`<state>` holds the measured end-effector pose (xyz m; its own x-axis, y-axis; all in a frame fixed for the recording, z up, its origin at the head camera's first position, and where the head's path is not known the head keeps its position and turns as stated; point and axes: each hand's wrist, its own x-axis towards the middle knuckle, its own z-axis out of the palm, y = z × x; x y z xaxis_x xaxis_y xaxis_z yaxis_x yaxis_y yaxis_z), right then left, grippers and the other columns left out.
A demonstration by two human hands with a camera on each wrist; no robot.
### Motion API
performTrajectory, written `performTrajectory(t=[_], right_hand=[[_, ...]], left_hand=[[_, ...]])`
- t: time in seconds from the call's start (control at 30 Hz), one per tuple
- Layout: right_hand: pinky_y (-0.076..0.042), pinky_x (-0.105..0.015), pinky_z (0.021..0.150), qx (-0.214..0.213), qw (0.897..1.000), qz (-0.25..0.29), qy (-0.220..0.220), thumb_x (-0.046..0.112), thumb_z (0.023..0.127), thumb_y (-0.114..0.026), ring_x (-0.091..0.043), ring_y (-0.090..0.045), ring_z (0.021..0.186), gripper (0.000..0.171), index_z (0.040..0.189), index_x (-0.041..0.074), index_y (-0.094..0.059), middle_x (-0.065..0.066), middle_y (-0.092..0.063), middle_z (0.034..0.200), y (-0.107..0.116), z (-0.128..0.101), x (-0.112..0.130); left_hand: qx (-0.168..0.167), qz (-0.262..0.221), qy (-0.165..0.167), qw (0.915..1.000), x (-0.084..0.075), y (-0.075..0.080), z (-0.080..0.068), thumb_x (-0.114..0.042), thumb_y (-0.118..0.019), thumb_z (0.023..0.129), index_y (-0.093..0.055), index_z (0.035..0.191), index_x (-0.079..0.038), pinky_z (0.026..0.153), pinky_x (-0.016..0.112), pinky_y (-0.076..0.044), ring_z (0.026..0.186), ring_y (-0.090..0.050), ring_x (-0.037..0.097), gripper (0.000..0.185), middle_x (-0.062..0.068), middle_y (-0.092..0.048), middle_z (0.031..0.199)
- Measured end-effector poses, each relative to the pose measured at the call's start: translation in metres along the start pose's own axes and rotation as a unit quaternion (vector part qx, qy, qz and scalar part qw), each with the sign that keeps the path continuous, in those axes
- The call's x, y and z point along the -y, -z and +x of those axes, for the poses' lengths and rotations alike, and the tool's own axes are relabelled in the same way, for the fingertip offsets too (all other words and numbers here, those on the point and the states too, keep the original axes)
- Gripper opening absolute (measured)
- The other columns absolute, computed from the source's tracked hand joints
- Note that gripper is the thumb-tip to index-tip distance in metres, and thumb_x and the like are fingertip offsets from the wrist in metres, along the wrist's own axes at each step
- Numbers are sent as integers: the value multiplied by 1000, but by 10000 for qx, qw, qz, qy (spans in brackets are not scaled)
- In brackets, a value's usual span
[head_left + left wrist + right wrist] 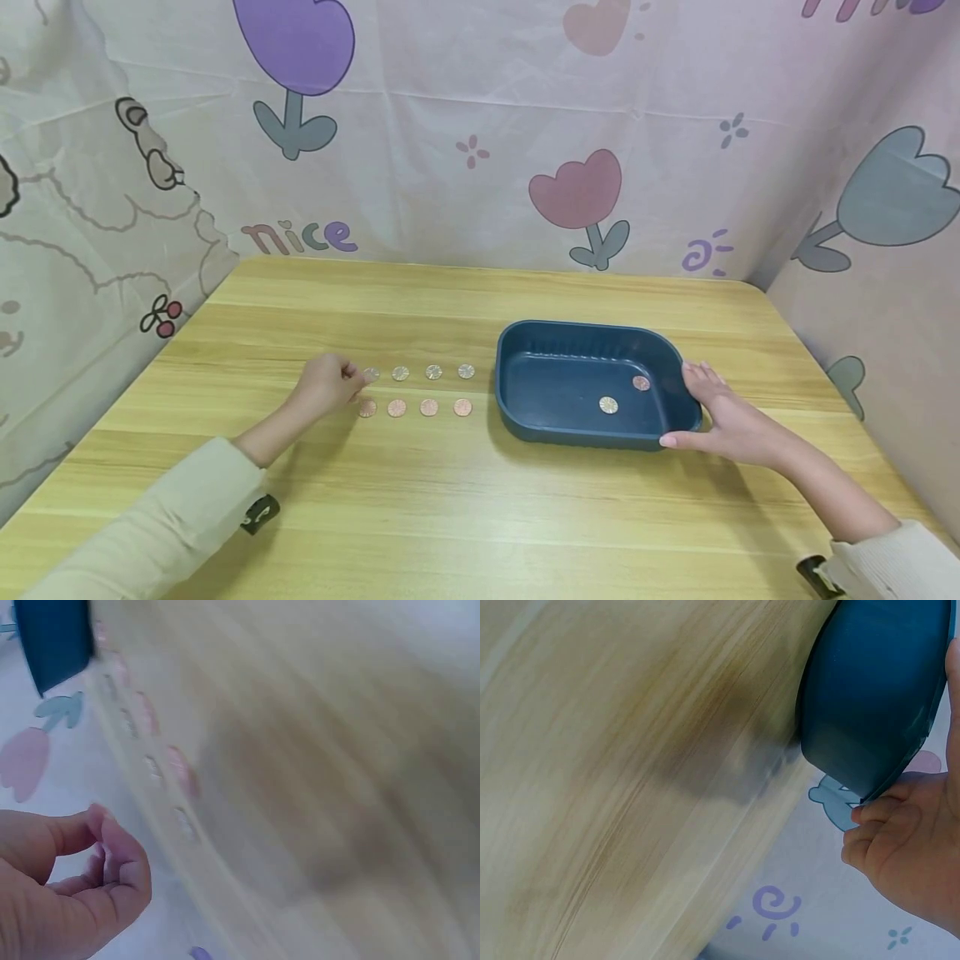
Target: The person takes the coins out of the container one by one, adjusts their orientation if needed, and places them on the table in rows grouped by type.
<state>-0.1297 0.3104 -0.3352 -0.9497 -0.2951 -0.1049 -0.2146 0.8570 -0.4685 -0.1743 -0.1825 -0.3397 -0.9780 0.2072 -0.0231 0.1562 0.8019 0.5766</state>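
Two rows of coins lie on the wooden table (450, 500), silver coins (433, 372) behind and copper coins (428, 407) in front. My left hand (352, 383) hovers at the rows' left end. Its fingers are curled, with the tips at the leftmost silver coin (372, 374). In the left wrist view the thumb and forefinger of that hand (97, 821) meet with nothing visible between them. To the right stands a blue tub (525, 350) holding one silver coin (608, 405) and one copper coin (641, 382). My right hand (693, 408) cups the tub's right end, also seen in the right wrist view (911, 825) against the tub (862, 690).
Patterned cloth walls (480, 125) close in the table at the back and on both sides. Bare wood stretches in front of the coins and the tub, and behind them up to the back cloth.
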Motion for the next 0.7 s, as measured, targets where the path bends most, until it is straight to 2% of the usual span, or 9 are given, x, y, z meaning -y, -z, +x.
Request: performTrajectory(t=[0.17, 0.43, 0.7], right_hand=[[-13, -72, 101, 13, 10000, 23, -16, 45, 73, -75, -51, 0, 137, 111, 143, -11, -10, -34, -9, 149, 0, 0, 0], [-13, -72, 101, 0, 10000, 31, -18, 45, 73, -75, -52, 0, 137, 110, 143, -11, -10, -34, -9, 149, 0, 0, -1], [-13, -72, 101, -13, 10000, 52, 13, 44, 73, -75, -51, 0, 137, 110, 143, -11, -10, -33, -9, 149, 0, 0, -2]], left_hand=[[-258, -592, 321, 9974, -23, -1, 6, -8, -57, 91, -60, 85, 10, 51, 17, -47, 62, -62, 22, 19, 13, -62, 68], [-489, -1327, -46, 9899, -57, -15, 13, -6, -59, 89, -62, 89, 8, 55, 16, -50, 64, -62, 22, 15, 20, -65, 78], [-513, -1814, -455, 9810, -96, -39, 22, -7, -64, 86, -65, 85, 5, 55, 19, -51, 58, -60, 16, 12, 14, -66, 74]])
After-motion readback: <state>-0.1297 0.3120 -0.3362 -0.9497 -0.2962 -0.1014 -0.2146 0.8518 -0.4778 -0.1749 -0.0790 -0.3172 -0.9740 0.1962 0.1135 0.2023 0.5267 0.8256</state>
